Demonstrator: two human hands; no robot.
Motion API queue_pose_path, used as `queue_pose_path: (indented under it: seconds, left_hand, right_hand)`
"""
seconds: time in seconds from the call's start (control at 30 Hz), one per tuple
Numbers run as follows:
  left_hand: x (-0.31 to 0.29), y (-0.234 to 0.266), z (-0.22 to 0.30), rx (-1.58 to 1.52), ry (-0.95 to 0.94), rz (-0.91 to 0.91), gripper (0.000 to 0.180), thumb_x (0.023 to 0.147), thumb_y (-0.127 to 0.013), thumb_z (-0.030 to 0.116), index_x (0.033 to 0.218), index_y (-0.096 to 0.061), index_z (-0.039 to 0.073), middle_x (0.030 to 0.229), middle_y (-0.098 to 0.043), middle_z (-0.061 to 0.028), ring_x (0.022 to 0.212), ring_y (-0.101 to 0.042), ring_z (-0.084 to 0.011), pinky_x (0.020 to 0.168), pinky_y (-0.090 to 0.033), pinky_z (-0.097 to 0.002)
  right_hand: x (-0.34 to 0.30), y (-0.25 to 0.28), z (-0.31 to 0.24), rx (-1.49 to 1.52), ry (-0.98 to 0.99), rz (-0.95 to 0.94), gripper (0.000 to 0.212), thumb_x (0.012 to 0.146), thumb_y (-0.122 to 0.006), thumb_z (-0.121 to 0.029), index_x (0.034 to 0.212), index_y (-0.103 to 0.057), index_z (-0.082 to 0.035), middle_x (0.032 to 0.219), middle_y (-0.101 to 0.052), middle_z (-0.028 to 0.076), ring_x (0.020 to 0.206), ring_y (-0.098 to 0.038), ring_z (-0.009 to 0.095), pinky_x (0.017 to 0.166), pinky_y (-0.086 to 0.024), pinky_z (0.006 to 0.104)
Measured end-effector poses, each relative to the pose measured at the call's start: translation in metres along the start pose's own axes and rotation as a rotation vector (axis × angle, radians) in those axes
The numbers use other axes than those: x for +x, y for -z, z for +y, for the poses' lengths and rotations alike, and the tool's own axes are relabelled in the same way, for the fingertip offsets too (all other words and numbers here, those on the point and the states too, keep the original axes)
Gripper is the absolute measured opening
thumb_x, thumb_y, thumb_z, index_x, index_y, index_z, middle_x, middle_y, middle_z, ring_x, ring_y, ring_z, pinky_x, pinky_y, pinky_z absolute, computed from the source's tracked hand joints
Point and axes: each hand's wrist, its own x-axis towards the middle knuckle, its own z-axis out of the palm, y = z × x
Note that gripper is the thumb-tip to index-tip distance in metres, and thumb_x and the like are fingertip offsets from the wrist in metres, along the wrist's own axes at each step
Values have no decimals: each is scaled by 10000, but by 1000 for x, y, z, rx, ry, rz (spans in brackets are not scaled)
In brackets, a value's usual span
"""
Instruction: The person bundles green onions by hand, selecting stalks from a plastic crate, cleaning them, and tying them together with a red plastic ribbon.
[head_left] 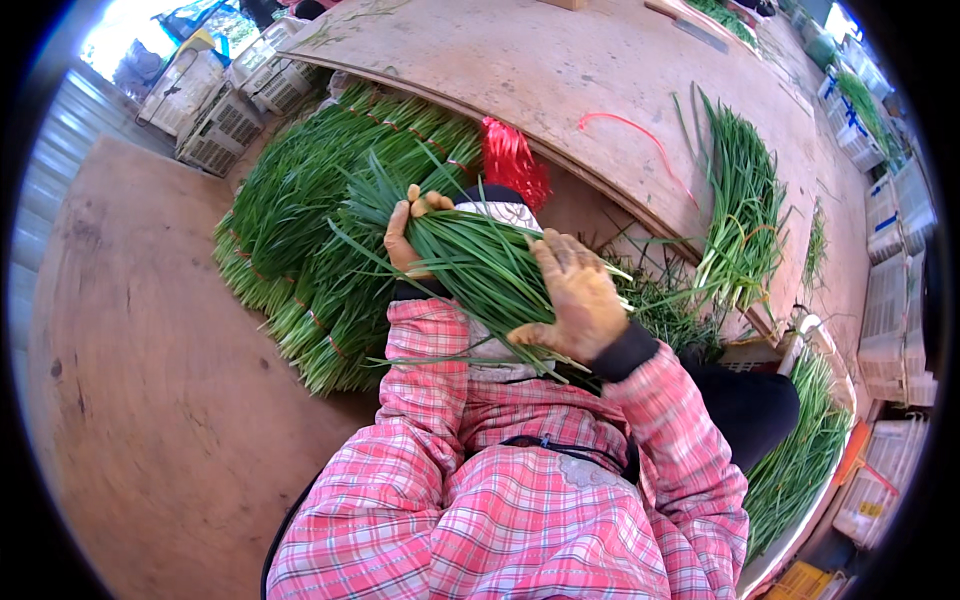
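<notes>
A loose bunch of green garlic chives (480,255) lies across my lap, leaf tips to the left and pale stem ends to the right. My left hand (408,235), in a stained tan glove or coating, curls round the leafy end. Spread and flat, my right hand (578,300) rests against the stem end, thumb apart from the fingers. Just left of the bunch is a big stack of chive bundles (320,230) bound with reddish ties. A hank of shiny red strips (513,165) hangs at the board edge beyond my hands.
A wide wooden board (520,60) spans the far side, carrying a pile of chives (742,200) and a red strip (640,135). At my right stands a white basket (845,375) of chives. Plastic crates (895,320) line the right; more crates (215,130) sit far left.
</notes>
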Motion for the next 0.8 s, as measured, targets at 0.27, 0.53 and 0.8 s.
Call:
queue_pose_path:
  seconds: [0.27, 0.53, 0.8]
  left_hand:
    - [1, -13, 2, 49, 57, -291, 301, 915, -419, 234, 1094, -578, 51, 1340, -408, -219, 1283, -342, -358, 1046, -320, -482]
    - [4, -36, 12, 78, 143, -280, 259, 930, -428, 224, 1042, -542, 21, 633, -453, 19, 620, -492, -146, 799, -455, -384]
    - [-10, -93, -11, 278, 122, 82, 266, 883, -507, 148, 1089, -521, -20, 637, -480, -5, 622, -495, -155, 710, -467, -341]
  right_hand:
    - [22, -37, -21, -41, 187, 99, 786, 668, -696, -433, 1265, -419, -2, 1296, -407, 224, 1168, -408, 367, 972, -327, 451]
    - [27, -36, -19, 119, 99, 185, 754, 704, -684, -351, 1296, -368, -7, 1288, -411, 214, 1156, -418, 369, 970, -334, 448]
    - [14, -32, -33, -40, -55, 301, 1095, 490, -802, -380, 1353, -255, 14, 1396, -276, 217, 1274, -266, 394, 1023, -258, 493]
